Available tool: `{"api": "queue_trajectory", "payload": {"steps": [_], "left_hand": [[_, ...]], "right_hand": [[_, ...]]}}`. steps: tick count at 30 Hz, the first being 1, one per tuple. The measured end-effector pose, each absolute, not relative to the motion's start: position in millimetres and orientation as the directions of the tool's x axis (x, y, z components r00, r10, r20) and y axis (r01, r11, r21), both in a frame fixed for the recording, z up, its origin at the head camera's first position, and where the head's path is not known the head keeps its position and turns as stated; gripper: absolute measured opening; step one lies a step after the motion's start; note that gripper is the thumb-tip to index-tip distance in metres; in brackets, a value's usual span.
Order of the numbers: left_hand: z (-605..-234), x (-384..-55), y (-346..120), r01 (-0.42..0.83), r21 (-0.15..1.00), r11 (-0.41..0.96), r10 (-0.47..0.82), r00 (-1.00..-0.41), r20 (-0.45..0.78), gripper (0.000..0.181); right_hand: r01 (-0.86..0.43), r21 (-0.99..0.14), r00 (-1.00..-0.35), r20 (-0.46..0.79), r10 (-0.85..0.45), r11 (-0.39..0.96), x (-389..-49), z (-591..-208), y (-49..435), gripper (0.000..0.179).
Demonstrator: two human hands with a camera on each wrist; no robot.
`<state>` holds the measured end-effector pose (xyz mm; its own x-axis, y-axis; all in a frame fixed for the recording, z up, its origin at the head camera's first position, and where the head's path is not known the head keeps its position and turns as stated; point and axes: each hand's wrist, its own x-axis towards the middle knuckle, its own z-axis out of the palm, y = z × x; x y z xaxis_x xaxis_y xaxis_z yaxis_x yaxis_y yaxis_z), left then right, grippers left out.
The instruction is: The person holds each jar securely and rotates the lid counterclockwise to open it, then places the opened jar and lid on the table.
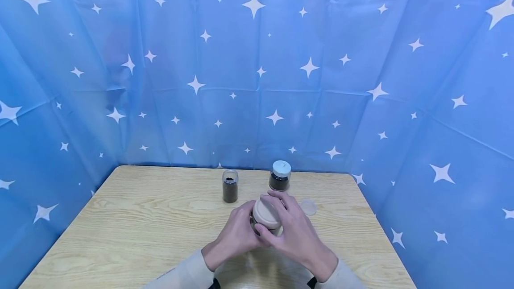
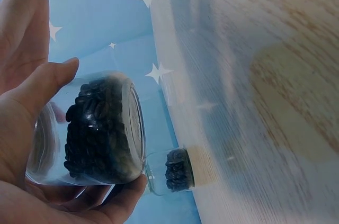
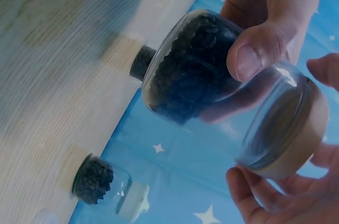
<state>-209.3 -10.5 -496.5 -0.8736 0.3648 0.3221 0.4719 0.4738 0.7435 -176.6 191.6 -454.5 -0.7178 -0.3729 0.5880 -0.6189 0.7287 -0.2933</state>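
Observation:
A clear glass jar [image 3: 198, 70], part filled with dark bean-like pieces, is held above the table between both hands. My left hand [image 1: 240, 231] grips its side, with thumb and fingers wrapped round the glass. A beige lid [image 1: 266, 214] sits on the jar's mouth. My right hand [image 1: 295, 229] curves over this lid, thumb on the near edge and fingers round the far side. In the right wrist view the lid [image 3: 312, 134] rests against the glass rim, right-hand fingers [image 3: 254, 197] touching it. Whether it is screwed tight cannot be seen.
At the back of the wooden table [image 1: 160, 217] stands a narrow jar [image 1: 230, 186] with dark contents and no visible lid. To its right is a jar with a pale lid [image 1: 281, 168]. A clear disc [image 1: 308, 207] lies beyond my right hand. Blue star-patterned cloth [image 1: 257, 57] surrounds the table.

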Motion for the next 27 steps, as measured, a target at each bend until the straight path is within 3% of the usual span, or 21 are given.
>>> {"api": "queue_trajectory", "payload": {"steps": [18, 27], "left_hand": [[-498.9, -208.9, -10.7, 0.479, 0.732, 0.484, 0.361, -0.872, 0.331, 0.073], [-500.3, -208.1, -10.0, 0.507, 0.720, 0.473, 0.367, -0.857, 0.362, 0.071]], "right_hand": [[-0.649, -0.307, -0.708, 0.580, -0.403, 0.696, -178.8, -456.3, 194.8, 0.067], [-0.710, -0.297, -0.672, 0.556, -0.489, 0.639, -184.7, -453.3, 206.0, 0.064]]}}
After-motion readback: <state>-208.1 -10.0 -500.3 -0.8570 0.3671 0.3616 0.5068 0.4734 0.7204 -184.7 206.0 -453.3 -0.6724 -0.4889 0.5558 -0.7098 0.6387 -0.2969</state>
